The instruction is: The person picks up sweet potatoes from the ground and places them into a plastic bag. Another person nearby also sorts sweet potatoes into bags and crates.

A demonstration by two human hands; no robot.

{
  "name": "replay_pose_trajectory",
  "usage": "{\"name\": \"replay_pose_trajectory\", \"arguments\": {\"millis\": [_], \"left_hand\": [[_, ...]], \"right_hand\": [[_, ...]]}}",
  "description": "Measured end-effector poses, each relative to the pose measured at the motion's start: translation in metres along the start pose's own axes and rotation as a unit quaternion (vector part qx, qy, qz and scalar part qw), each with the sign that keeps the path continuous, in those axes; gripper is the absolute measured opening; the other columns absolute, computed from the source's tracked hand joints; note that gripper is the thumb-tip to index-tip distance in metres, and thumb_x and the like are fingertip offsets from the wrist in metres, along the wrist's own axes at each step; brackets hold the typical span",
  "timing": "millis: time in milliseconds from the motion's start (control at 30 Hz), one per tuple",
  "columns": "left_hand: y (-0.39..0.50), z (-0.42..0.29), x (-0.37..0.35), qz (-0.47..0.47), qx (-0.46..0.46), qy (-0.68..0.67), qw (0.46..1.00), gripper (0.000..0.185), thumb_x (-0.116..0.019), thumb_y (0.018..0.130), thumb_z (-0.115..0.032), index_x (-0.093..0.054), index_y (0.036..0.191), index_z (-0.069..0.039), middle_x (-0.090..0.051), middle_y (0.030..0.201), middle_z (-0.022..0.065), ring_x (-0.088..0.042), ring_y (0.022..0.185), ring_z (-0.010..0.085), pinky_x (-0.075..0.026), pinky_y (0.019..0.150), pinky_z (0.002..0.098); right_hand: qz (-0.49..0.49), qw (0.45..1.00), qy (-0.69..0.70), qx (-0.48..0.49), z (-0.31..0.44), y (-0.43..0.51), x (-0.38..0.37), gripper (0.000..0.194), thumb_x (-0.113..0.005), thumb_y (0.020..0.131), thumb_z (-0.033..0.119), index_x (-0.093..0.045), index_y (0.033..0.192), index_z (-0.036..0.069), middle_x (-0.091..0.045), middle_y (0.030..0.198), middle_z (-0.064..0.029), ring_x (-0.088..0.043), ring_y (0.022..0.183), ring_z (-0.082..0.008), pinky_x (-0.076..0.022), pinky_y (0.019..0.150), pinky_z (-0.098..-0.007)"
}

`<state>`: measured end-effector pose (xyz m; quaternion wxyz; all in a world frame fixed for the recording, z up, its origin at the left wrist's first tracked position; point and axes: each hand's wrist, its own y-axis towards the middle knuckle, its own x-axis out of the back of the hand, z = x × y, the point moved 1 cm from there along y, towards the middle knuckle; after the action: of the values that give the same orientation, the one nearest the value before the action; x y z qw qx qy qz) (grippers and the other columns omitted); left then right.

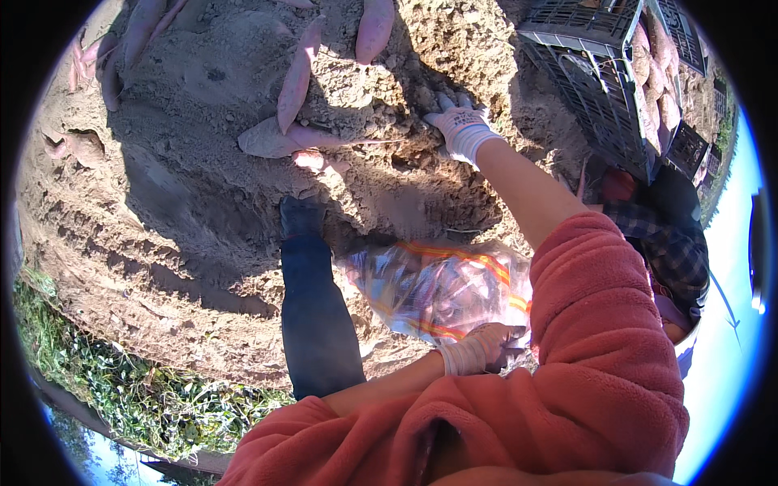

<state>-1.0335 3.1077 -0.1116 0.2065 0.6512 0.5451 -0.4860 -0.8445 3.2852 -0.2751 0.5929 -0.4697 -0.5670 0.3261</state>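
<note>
My right hand [460, 124], in a white knitted glove with printing on its back, reaches out to the loose soil [419, 130]. Its fingers are spread against the dirt, and nothing shows in its grasp. Close to my body, my gloved left hand [485, 347] has its fingers curled at the near edge of a clear plastic bag [437, 285] with orange and yellow stripes. Pinkish shapes show through the bag, blurred by glare. Left of my right hand, one long sweet potato [300, 76] lies across another sweet potato [267, 138]. Farther up rests a third sweet potato [374, 30].
A black plastic crate [583, 91] stands at upper right, beside stacked sweet potatoes [656, 79]. Below it crouches another person in a plaid sleeve [662, 243]. My dark trouser leg [319, 310] stands left of the bag. Green vines [140, 389] border the soil at lower left.
</note>
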Motion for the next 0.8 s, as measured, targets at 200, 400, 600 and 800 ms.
{"name": "replay_pose_trajectory", "arguments": {"millis": [200,400,600,800], "left_hand": [[-0.001,-0.006,-0.008,-0.07,0.015,-0.008,0.997,0.038,-0.056,0.081,-0.005,-0.054,0.118,0.001,-0.063,0.101,0.0185,-0.062,0.084,0.0249,-0.048,0.069,0.0343],[-0.02,-0.027,0.01,-0.023,0.085,0.147,0.985,0.046,-0.056,0.08,-0.009,-0.051,0.125,-0.007,-0.059,0.113,0.023,-0.059,0.104,0.0334,-0.046,0.087,0.039],[-0.023,-0.028,0.004,-0.101,0.022,0.153,0.983,0.041,-0.06,0.083,-0.015,-0.052,0.12,0.0,-0.061,0.105,0.0254,-0.057,0.101,0.039,-0.044,0.085,0.0429],[-0.022,-0.032,0.003,-0.103,0.037,0.154,0.982,0.041,-0.057,0.086,-0.016,-0.05,0.123,0.0,-0.06,0.107,0.0249,-0.058,0.1,0.0376,-0.044,0.086,0.0425]], "right_hand": [[-0.308,0.945,0.061,0.088,0.003,0.025,0.07,0.034,-0.064,0.078,0.003,-0.063,0.11,0.014,-0.057,0.12,-0.0075,-0.052,0.113,-0.0284,-0.0476,0.093,-0.0359],[-0.326,0.915,-0.236,0.023,0.045,0.095,0.106,0.05,-0.062,0.083,0.023,-0.047,0.13,0.021,-0.051,0.131,-0.0025,-0.043,0.125,-0.0222,-0.0288,0.103,-0.0533],[-0.098,0.965,-0.245,-0.011,-0.028,0.034,0.012,0.045,-0.053,0.09,0.028,-0.041,0.13,0.012,-0.051,0.125,-0.0095,-0.05,0.116,-0.0271,-0.036,0.098,-0.0501],[-0.161,0.979,0.052,0.111,0.042,-0.039,0.082,0.034,-0.077,0.068,0.022,-0.058,0.092,0.006,-0.058,0.081,-0.0117,-0.057,0.088,-0.0302,-0.0486,0.081,-0.0405]]}}
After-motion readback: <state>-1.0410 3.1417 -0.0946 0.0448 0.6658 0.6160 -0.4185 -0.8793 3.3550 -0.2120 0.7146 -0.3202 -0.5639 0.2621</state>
